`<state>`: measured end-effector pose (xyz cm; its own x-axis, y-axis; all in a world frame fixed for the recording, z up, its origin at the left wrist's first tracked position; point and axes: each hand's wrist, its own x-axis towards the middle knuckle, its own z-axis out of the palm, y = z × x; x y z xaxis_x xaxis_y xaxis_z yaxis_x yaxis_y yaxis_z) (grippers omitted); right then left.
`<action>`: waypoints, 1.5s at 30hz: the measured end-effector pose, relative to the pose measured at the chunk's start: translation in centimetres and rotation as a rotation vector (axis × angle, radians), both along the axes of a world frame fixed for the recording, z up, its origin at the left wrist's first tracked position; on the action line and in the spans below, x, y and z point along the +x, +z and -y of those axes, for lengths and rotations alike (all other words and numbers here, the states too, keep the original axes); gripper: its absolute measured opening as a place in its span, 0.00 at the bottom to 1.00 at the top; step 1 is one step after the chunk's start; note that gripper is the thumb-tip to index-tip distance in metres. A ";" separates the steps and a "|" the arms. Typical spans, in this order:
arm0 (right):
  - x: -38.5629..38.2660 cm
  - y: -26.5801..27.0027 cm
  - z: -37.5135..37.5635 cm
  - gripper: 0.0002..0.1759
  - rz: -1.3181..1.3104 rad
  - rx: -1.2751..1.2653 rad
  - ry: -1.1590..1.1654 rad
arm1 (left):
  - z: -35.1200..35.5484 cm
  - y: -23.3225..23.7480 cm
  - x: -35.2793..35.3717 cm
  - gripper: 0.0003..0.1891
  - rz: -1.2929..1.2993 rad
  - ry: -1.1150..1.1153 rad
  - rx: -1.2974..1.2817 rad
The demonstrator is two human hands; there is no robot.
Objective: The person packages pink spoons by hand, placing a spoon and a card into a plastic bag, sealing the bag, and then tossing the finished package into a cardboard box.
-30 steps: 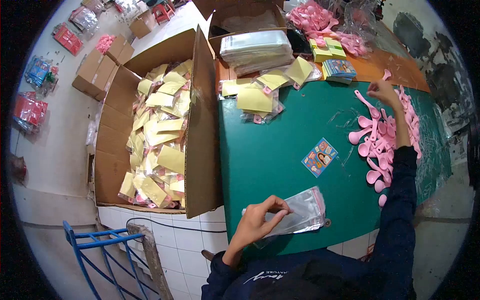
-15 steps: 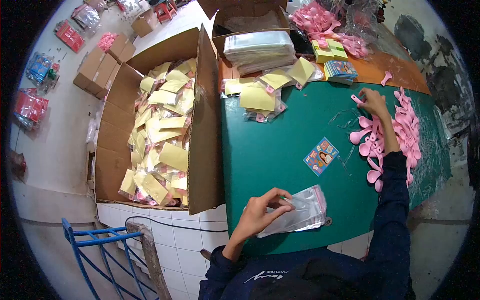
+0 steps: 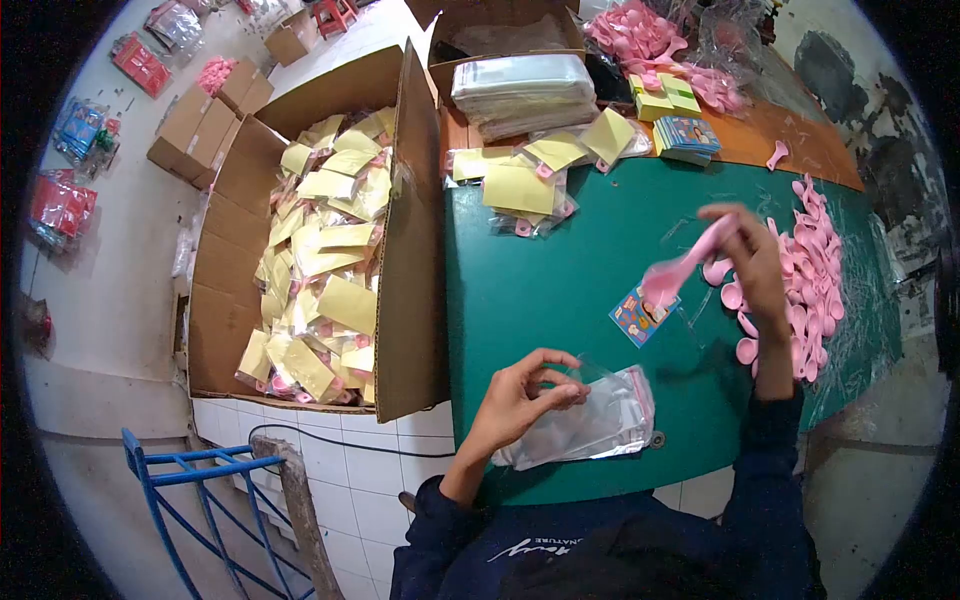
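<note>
My right hand (image 3: 750,258) grips the handle of a pink spoon (image 3: 680,268), whose bowl hangs over a blue printed card (image 3: 636,320) on the green table. My left hand (image 3: 530,397) is curled, with thumb and fingers pinching what looks like the edge of a clear bag, above a stack of clear plastic bags (image 3: 610,418) near the table's front edge. Right of my right hand lies a pile of pink spoons (image 3: 812,270).
A large cardboard box (image 3: 415,250) of packed bags with yellow cards stands left of the table. More packed bags (image 3: 520,188), a stack of clear sleeves (image 3: 525,90) and a stack of cards (image 3: 688,137) sit at the back. A blue metal frame (image 3: 200,453) is at lower left.
My right hand has moved down and nearer, lifting a pink spoon from the pile's upper left to above the card. My left hand has barely shifted.
</note>
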<state>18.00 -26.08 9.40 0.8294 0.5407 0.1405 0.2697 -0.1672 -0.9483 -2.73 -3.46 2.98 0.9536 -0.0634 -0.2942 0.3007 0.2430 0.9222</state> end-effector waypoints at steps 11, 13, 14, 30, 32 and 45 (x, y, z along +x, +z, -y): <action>-9.0 -2.4 -3.1 0.15 -0.162 0.186 -0.076 | 0.0 0.1 0.2 0.16 0.038 0.060 0.008; -9.1 -2.5 -3.2 0.15 -0.154 0.203 -0.090 | 0.1 -0.1 0.2 0.16 0.042 0.053 -0.023; -9.2 -2.5 -3.3 0.14 -0.147 0.220 -0.095 | 0.1 -0.2 0.1 0.17 0.041 0.049 -0.068; -10.5 -3.3 -4.1 0.10 0.054 0.077 0.003 | 0.9 -0.3 0.5 0.15 0.144 -0.032 0.117; -10.9 -3.4 -3.8 0.12 0.040 0.080 0.023 | 0.4 -0.2 0.2 0.16 0.154 -0.169 0.172; -5.0 -3.6 -1.7 0.28 0.192 -0.282 0.234 | -0.4 1.3 -0.3 0.19 0.139 0.011 -0.056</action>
<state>12.98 -24.34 5.77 0.6530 0.7507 0.1001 0.4985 -0.3265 -0.8031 -3.03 -3.05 4.24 0.9857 -0.0658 -0.1552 0.1678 0.2978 0.9398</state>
